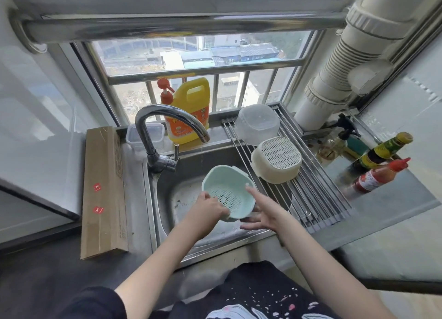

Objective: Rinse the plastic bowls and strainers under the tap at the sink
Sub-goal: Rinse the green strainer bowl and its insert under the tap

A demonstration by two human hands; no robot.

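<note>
A mint-green plastic strainer [227, 189] is held tilted over the steel sink [167, 194], its opening towards me. My left hand [210, 207] grips its near rim, fingers reaching inside. My right hand [259, 210] steadies its right side with straight fingers, the index finger lying along the rim. The tap [167, 129] arches above the sink; no water stream is visible. A cream strainer [277, 159] and a clear plastic bowl [257, 122] lie upside down on the roll-up drying rack [311, 199].
A yellow detergent jug [189, 110] and a clear lidded box [146, 137] stand behind the tap. A cardboard box [102, 192] lies left of the sink. Sauce bottles [380, 168] stand on the right counter. A big white pipe [342, 79] runs down at the right.
</note>
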